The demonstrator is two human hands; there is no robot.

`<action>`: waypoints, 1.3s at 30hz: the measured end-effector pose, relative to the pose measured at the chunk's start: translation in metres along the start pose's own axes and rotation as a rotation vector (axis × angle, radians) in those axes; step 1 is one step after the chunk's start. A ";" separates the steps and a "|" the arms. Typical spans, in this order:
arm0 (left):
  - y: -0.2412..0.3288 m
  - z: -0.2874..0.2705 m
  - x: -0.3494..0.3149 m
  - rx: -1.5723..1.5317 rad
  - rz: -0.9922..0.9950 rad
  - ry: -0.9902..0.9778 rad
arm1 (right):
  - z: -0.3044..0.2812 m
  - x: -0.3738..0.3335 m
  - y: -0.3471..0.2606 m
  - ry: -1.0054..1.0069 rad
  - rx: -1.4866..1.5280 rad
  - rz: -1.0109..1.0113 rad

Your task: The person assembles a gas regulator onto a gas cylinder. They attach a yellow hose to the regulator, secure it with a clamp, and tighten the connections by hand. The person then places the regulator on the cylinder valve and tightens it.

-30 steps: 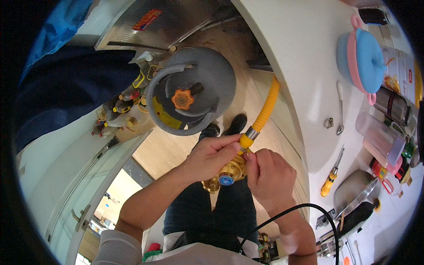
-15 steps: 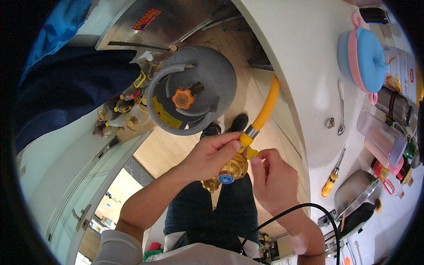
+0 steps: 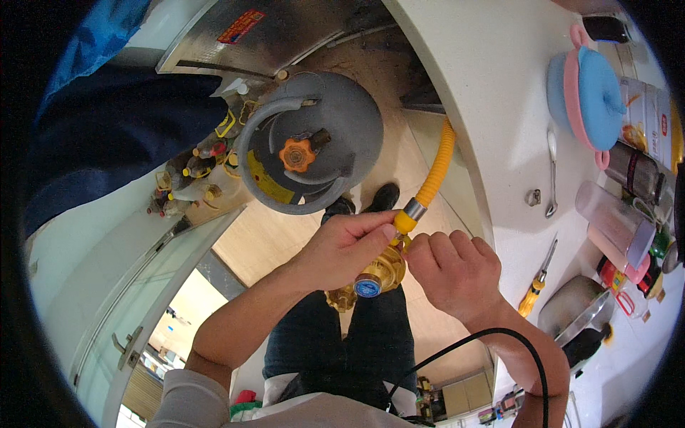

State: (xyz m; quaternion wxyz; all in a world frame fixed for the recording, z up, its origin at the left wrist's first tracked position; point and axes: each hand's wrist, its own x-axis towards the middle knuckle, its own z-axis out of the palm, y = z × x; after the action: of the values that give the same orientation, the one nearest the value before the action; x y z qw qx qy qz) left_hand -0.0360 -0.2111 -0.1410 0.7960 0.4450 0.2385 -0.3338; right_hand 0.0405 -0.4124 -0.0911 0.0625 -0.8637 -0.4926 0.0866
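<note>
A brass gas regulator with a blue-faced cap hangs over my legs, joined to a yellow corrugated hose by a metal collar. My left hand is closed around its hose end, thumb on top. On the other side, the curled fingers of my right hand pinch the regulator's small yellow wing knob, which they now almost wholly cover. Ahead on the floor stands a grey gas cylinder. Its orange valve handwheel sits inside the collar, apart from the regulator.
On the right, a white counter carries a screwdriver, a spoon, a small metal piece and a blue lidded pot. Several bottles stand left of the cylinder. A black cable crosses my right forearm.
My right hand has turned and moved up-left over the yellow wing knob, its fingers now curled around it. My left hand keeps its hold, with the regulator almost unmoved.
</note>
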 end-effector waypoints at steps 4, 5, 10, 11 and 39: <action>-0.001 -0.002 0.004 0.051 -0.010 -0.033 | 0.006 -0.001 -0.008 0.001 0.249 0.179; -0.002 -0.002 0.004 0.058 -0.003 -0.039 | 0.006 -0.001 -0.013 0.004 0.301 0.235; 0.000 0.004 0.000 0.128 0.032 -0.002 | 0.006 -0.002 -0.030 -0.052 0.506 0.484; 0.001 0.006 -0.001 0.136 0.045 0.008 | 0.004 -0.001 -0.032 -0.058 0.549 0.537; -0.003 0.008 -0.004 0.192 0.166 0.010 | -0.014 -0.002 -0.026 0.002 0.121 0.405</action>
State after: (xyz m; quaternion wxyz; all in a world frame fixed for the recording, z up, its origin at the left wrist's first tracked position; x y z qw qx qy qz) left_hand -0.0404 -0.2175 -0.1364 0.7733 0.5393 0.1718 -0.2857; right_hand 0.0207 -0.4011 -0.0724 0.0960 -0.9399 -0.3026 0.1257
